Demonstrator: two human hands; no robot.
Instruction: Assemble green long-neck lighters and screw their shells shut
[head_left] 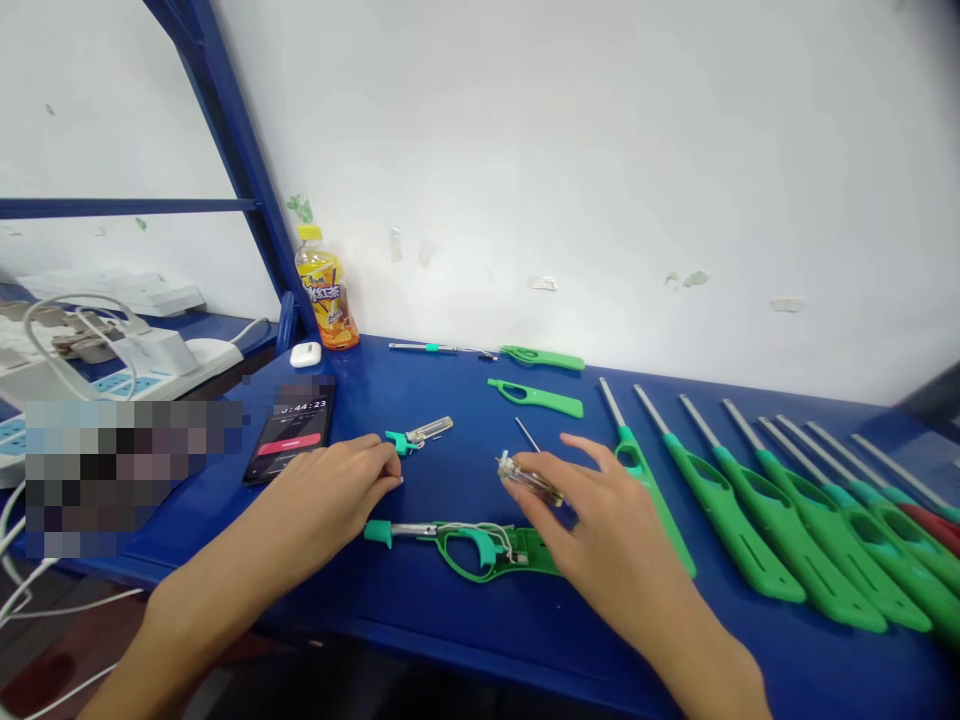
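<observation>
Lighter tank (538, 486) pinched by right hand (609, 515), left hand (341, 482) curled, grip unclear; likely assembly, next needing alignment with open handle (538, 548) near thumb

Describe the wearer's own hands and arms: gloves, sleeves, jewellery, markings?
Ungloved left hand and ungloved right hand; no rings, watch or bracelets visible. Forearms sleeveless as far as the frame shows; no obvious markings.

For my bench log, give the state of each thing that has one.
Clear fuel tank: pinched in right hand
Left hand: fingers curled, grip unclear
Open green lighter: inner parts exposed
Row of green lighters: assembled
Phone: screen lit
Iced-tea bottle: capped
Earbud case: closed
</observation>
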